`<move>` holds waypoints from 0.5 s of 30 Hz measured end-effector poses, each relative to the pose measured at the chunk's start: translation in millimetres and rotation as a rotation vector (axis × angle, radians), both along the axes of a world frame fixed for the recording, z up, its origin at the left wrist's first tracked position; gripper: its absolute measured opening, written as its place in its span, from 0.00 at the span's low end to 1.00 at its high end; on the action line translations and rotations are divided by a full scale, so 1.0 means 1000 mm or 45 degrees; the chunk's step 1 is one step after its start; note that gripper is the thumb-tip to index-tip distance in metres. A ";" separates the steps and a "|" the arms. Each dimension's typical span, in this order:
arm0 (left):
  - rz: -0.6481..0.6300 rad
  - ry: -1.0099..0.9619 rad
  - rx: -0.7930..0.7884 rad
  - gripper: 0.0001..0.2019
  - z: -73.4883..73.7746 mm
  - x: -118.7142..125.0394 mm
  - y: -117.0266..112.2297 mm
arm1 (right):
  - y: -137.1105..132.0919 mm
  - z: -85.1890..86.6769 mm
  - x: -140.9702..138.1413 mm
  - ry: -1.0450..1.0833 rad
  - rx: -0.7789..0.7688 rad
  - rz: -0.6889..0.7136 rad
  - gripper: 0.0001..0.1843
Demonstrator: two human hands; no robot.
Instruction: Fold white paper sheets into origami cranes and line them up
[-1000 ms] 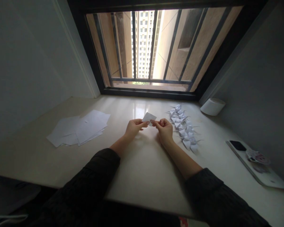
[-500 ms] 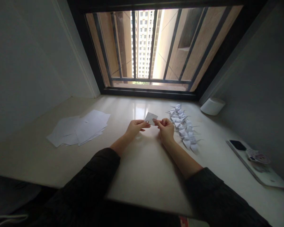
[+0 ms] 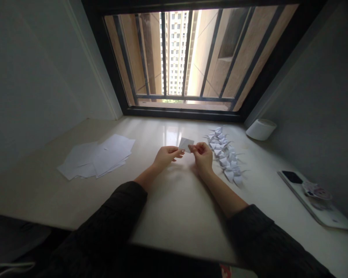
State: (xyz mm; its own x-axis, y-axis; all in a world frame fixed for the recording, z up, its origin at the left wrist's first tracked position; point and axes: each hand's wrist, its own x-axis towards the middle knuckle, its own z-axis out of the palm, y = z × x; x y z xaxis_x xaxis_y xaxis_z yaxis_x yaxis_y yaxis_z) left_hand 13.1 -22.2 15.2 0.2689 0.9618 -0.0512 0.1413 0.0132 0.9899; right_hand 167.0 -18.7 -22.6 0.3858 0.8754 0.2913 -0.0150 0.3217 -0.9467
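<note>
A small square of folded paper is held up between my two hands, above the white sill. My left hand pinches its lower left corner between thumb and fingers. At the right edge, my right hand grips it with thumb and forefinger, the other fingers curled in. Just right of that hand stand several folded paper cranes, packed in a long cluster. Off to the left lies a loose, overlapping pile of white paper sheets.
A white roll sits by the right wall near the window. On the right of the sill lies a pale flat device with a dark patch and a cartoon-like piece on it. The sill's front edge is close to me.
The folded paper has turned slightly and shifted a little to the right between my fingers. Both hands keep their hold; the other things stay in place.
</note>
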 end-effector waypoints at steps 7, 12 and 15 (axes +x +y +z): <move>0.096 -0.066 0.033 0.18 -0.005 -0.002 0.003 | -0.002 0.002 -0.005 0.081 -0.005 0.201 0.23; 0.092 -0.085 0.001 0.19 -0.005 -0.002 0.003 | -0.003 0.005 -0.007 0.270 -0.050 0.313 0.29; 0.042 -0.095 -0.010 0.19 -0.006 -0.003 0.004 | -0.003 0.006 -0.006 0.345 -0.059 0.320 0.28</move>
